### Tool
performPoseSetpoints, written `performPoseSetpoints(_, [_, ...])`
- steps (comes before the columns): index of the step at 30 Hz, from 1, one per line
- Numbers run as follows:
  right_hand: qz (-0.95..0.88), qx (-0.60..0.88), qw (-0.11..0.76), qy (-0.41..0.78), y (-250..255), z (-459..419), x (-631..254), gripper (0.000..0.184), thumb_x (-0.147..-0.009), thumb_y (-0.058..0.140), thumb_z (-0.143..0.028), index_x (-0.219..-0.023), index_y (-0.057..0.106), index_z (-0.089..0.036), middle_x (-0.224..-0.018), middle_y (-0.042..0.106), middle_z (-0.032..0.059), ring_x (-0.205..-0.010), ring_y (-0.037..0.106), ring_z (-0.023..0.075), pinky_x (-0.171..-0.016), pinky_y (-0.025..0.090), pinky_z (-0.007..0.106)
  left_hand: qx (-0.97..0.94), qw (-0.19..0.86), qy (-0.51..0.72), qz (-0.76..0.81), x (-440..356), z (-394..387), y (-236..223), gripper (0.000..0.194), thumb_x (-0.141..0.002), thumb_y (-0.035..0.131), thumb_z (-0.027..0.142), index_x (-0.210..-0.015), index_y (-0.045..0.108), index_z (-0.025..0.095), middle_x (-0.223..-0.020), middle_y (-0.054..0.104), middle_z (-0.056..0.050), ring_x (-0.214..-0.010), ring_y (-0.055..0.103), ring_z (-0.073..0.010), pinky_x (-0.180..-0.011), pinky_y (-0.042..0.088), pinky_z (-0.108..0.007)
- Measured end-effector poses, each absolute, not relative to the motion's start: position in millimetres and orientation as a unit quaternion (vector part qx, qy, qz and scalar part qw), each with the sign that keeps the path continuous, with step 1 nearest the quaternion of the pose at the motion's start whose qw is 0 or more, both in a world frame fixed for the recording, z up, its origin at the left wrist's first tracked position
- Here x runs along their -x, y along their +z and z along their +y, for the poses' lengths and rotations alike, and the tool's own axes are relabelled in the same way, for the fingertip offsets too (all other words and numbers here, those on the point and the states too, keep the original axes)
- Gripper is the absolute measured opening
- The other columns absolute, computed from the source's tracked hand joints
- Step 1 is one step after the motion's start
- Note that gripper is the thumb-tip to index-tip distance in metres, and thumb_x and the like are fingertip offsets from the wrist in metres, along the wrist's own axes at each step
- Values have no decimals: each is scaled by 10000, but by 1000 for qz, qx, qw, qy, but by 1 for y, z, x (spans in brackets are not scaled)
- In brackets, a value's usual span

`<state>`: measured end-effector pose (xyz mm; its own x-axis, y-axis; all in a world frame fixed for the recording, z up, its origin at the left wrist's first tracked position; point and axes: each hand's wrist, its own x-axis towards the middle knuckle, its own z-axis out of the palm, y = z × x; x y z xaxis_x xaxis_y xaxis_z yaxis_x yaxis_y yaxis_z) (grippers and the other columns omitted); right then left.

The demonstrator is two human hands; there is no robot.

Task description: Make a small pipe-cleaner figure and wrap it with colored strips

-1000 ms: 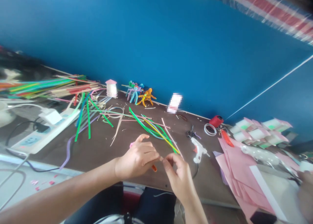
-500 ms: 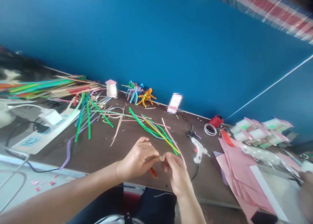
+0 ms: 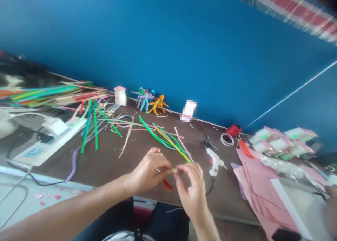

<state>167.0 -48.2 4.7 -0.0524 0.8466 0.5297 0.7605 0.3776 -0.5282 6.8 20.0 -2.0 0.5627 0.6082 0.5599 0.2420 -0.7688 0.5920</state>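
A: What is the left hand (image 3: 150, 170) doing?
B: Its thumb and fingers close on a small pale piece (image 3: 174, 170), which sits between the two hands, above the near part of the brown table (image 3: 102, 169).
A: And the right hand (image 3: 194, 186)?
B: Thumb and index fingertips meet the piece's other side; whether they clamp it, I can't tell.
A: Anything below?
B: An orange-red strip (image 3: 167, 185) sticks out under the left fingers.
A: Further out?
B: Just beyond the hands lie green pipe cleaners (image 3: 150, 131) and a yellow one (image 3: 171, 142). Right of them, a white hot glue gun (image 3: 216, 162) lies near black-handled scissors (image 3: 206, 142). By the blue wall (image 3: 168, 51) stands an orange many-legged figure (image 3: 158, 104).
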Motion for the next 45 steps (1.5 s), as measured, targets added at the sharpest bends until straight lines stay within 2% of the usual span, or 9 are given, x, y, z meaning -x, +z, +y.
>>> performPoseSetpoints(8, [-729, 568, 376, 66, 14, -53, -163, 47, -803, 498, -162, -779, 498, -202, -750, 557, 26, -745, 512, 183, -740, 383, 345, -889, 99, 405, 190, -1, 19, 7, 133, -805, 496, 138, -744, 598, 198, -622, 626, 32, -618, 536, -97, -916, 266, -363])
performPoseSetpoints(16, [-658, 609, 378, 228, 12, -53, -159, 128, -812, 507, -231, -692, 515, -187, -663, 548, 0, -650, 527, 147, -612, 416, 245, -915, 37, 385, 112, 7, 25, 6, 189, -811, 435, 101, -853, 592, 199, -689, 643, 14, -664, 550, -95, -960, 230, -381])
performPoseSetpoints(20, [-633, 598, 406, 279, 8, -49, -160, 95, -809, 515, -242, -773, 573, -176, -699, 598, 5, -674, 560, 147, -642, 439, 240, -869, 175, 396, 240, -1, 22, -1, 167, -815, 480, 182, -727, 622, 190, -614, 625, 9, -617, 543, -105, -893, 323, -382])
performPoseSetpoints(22, [-641, 600, 417, 236, 5, -47, -163, 90, -789, 531, -204, -861, 580, -181, -757, 607, 17, -727, 568, 161, -692, 442, 268, -807, 319, 367, 334, -6, 21, -1, 195, -803, 505, 264, -679, 616, 162, -589, 607, -3, -571, 528, -110, -717, 423, -304])
performPoseSetpoints(25, [-667, 593, 433, 129, 2, -46, -168, 132, -790, 518, -170, -908, 569, -196, -790, 593, 31, -767, 557, 179, -729, 437, 319, -709, 504, 297, 393, -7, 23, 3, 233, -761, 543, 347, -700, 612, 133, -599, 586, -7, -528, 507, -102, -496, 397, -206])
performPoseSetpoints(30, [-764, 520, 382, 25, 12, -41, -174, 209, -809, 485, -117, -951, 587, -232, -804, 588, 37, -782, 538, 182, -740, 426, 350, -639, 642, 233, 355, -4, 29, 8, 246, -686, 616, 372, -685, 618, 126, -565, 561, 12, -522, 504, -85, -477, 369, -174])
performPoseSetpoints(34, [-809, 496, 316, -9, 21, -38, -176, 177, -818, 501, -130, -910, 604, -240, -740, 566, 25, -744, 518, 176, -729, 404, 348, -601, 687, 221, 343, -5, 30, 1, 279, -659, 638, 397, -689, 619, 121, -567, 561, 6, -514, 511, -85, -468, 353, -171])
performPoseSetpoints(40, [-819, 489, 299, -28, 21, -40, -175, 130, -817, 517, -139, -877, 599, -221, -734, 570, 30, -753, 506, 183, -722, 385, 350, -598, 694, 219, 336, -5, 30, -6, 303, -655, 643, 411, -708, 613, 114, -577, 568, 7, -530, 519, -91, -504, 390, -186])
performPoseSetpoints(45, [-808, 492, 324, 7, 16, -41, -173, 89, -819, 512, -140, -825, 572, -205, -724, 567, 21, -727, 499, 169, -719, 384, 351, -678, 608, 224, 345, -4, 26, 5, 217, -696, 601, 334, -684, 623, 119, -582, 590, 6, -558, 517, -97, -544, 402, -198])
